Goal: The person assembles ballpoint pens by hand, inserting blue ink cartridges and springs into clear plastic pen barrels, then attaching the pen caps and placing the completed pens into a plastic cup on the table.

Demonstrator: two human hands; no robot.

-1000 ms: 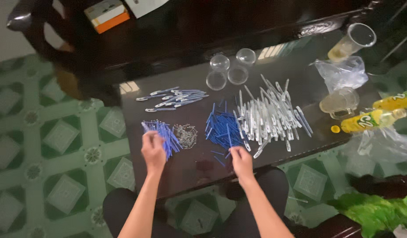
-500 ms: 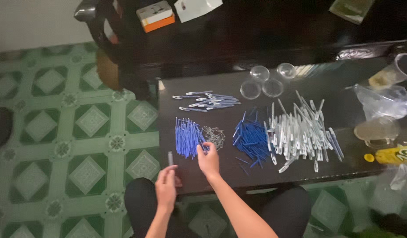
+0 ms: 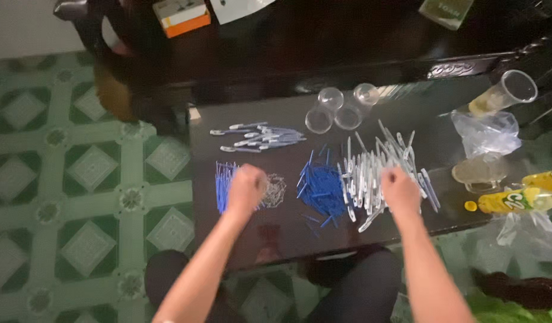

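I look down on a dark glass table (image 3: pixel 288 233) with sorted pen parts. My left hand (image 3: pixel 247 186) is curled over a row of thin blue refills (image 3: pixel 223 182), beside a small heap of metal springs (image 3: pixel 276 188). Whether it holds anything is hidden by the closed fingers. My right hand (image 3: pixel 399 189) rests, fingers curled, on a pile of white pen barrels (image 3: pixel 371 170). A heap of blue pen pieces (image 3: pixel 321 188) lies between my hands. Several assembled pens (image 3: pixel 258 136) lie farther back on the left.
Clear plastic cups (image 3: pixel 339 110) stand at the back. A drinking glass (image 3: pixel 503 93), a clear plastic bag (image 3: pixel 488 131) and a yellow bottle (image 3: pixel 515 200) sit at the right. Dark wooden furniture (image 3: pixel 324 42) lies behind the table, green patterned floor tiles (image 3: pixel 78 173) on the left.
My right hand has moved from the blue refills across to the white barrels. My left hand has come up from the table's near edge onto the refills.
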